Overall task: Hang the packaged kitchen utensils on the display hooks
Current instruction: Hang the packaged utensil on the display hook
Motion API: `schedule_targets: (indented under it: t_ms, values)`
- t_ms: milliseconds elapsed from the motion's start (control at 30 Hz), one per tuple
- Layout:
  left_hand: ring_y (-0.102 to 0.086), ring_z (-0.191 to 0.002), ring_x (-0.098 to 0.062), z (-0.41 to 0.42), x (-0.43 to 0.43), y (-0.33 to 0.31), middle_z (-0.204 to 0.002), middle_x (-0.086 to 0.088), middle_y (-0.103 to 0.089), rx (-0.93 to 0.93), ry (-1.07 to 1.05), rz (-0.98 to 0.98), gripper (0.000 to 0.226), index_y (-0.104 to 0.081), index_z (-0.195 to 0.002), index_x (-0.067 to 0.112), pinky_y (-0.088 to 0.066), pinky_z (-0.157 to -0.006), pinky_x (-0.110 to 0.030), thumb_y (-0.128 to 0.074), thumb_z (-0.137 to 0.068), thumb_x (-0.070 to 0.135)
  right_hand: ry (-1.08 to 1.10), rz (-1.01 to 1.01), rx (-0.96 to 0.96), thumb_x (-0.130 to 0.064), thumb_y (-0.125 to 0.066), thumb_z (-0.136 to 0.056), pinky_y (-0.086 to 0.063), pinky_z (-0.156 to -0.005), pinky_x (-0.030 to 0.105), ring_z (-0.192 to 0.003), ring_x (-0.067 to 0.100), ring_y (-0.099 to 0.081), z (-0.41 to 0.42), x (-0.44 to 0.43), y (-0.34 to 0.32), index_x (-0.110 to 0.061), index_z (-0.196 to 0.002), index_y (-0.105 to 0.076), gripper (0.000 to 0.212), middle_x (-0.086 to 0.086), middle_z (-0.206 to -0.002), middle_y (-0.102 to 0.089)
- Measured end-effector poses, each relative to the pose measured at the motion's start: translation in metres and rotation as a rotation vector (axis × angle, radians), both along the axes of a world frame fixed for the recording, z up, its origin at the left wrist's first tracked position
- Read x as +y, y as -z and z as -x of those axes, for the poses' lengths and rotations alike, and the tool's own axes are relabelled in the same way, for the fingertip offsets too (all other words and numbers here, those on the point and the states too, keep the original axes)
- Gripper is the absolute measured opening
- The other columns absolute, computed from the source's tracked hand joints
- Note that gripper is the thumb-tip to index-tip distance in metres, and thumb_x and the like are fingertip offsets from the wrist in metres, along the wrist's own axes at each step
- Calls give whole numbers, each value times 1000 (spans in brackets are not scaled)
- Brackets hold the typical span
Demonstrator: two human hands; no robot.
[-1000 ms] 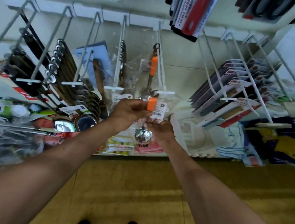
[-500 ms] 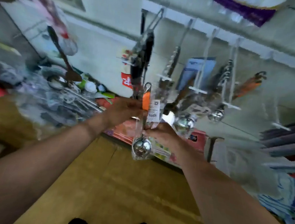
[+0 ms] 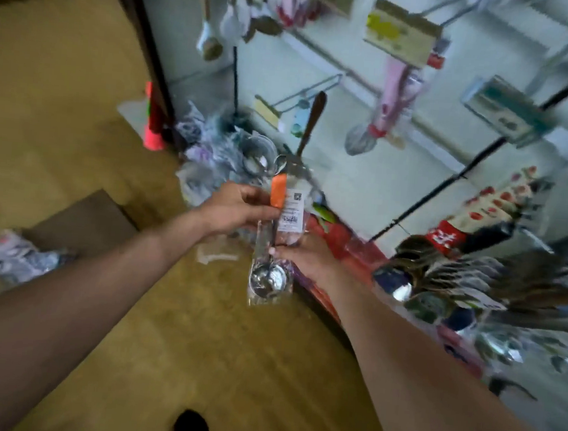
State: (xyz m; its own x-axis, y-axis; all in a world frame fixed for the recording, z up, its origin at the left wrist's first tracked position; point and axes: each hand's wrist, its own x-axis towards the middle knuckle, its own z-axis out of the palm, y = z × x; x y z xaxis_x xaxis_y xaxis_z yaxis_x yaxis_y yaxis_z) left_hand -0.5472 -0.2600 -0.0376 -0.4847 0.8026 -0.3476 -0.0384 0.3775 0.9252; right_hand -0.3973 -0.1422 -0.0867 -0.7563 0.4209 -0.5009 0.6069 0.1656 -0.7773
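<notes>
Packaged ladle [image 3: 274, 245], orange-handled in a clear bag, pinched at the handle end by left hand [image 3: 234, 208] and steadied near the bowl by right hand [image 3: 306, 256], over the floor [image 3: 64, 96], off any hook. Carrying step, seemingly. Next: finding a free display hook [image 3: 306, 89] and threading the bag's top onto it.

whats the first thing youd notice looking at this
The eye goes to the packaged ladle in the middle, orange handle up and shiny bowl down, held in its clear bag by the left hand near the top and the right hand lower down. Next come the utensils crowding the white display wall to the right and the pile of plastic-wrapped goods on the floor at its foot.
</notes>
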Motion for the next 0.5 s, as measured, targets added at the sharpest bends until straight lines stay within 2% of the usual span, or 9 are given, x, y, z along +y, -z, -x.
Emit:
schedule_targets:
  t_ms: [67, 133, 200, 300, 333, 400, 500]
  values:
    - [-72, -78, -9, 41, -34, -2, -86, 4, -76, -2, -77, -2, 17, -72, -96, 18, -60, -73, -23, -77, -83, 9, -62, 5, 12, -33, -80, -76, -54, -92, 38, -91, 11, -70, 51, -26, 0, -29, -94, -75, 19, -9, -95, -76]
    - [-71, -77, -10, 81, -66, -2, -87, 3, -75, -22, -157, -1, 16, -71, -97, 16, -60, -72, -23, -76, -84, 10, -95, 20, 36, -20, -78, -81, -55, -88, 32, -88, 13, -70, 95, -56, -2, -17, -94, -76, 14, -4, -94, -76]
    - [-70, -75, -8, 114, -98, -1, -83, 6, -75, -47, -224, 2, 13, -70, -94, 19, -60, -74, -25, -75, -84, 13, -122, 23, 41, -15, -78, -82, -53, -81, 23, -80, 11, -68, 134, -84, 0, -10, -95, -76, 14, 0, -90, -75]
    - [-70, -79, -8, 155, -144, 8, -88, 5, -75, -80, -345, -2, 14, -70, -97, 18, -61, -76, -30, -76, -85, 17, -183, 20, 40, -17, -79, -81, -53, -74, 23, -73, 12, -66, 187, -122, 2, -14, -85, -73, 8, -1, -80, -71]
    - [-70, -80, -8, 167, -159, 10, -90, 4, -75, -91, -402, -3, 17, -70, -100, 17, -60, -73, -28, -76, -84, 17, -202, 32, 30, -17, -79, -81, -51, -69, 18, -73, 12, -64, 202, -133, 1, -15, -86, -71, 9, -1, -80, -70]
    - [-71, -74, -6, 189, -186, 14, -89, 4, -76, -109, -515, -11, 20, -70, -104, 14, -57, -63, -21, -75, -85, 16, -238, 68, 31, -16, -78, -83, -46, -62, 9, -74, 10, -63, 234, -154, 4, -9, -97, -70, 18, 2, -88, -71]
    - [-72, -69, -7, 223, -221, 18, -84, 4, -76, -128, -652, -11, 15, -69, -100, 13, -56, -58, -19, -74, -86, 14, -290, 109, 35, -19, -78, -83, -47, -66, 8, -88, 15, -64, 280, -183, 10, -10, -109, -68, 29, 5, -105, -72]
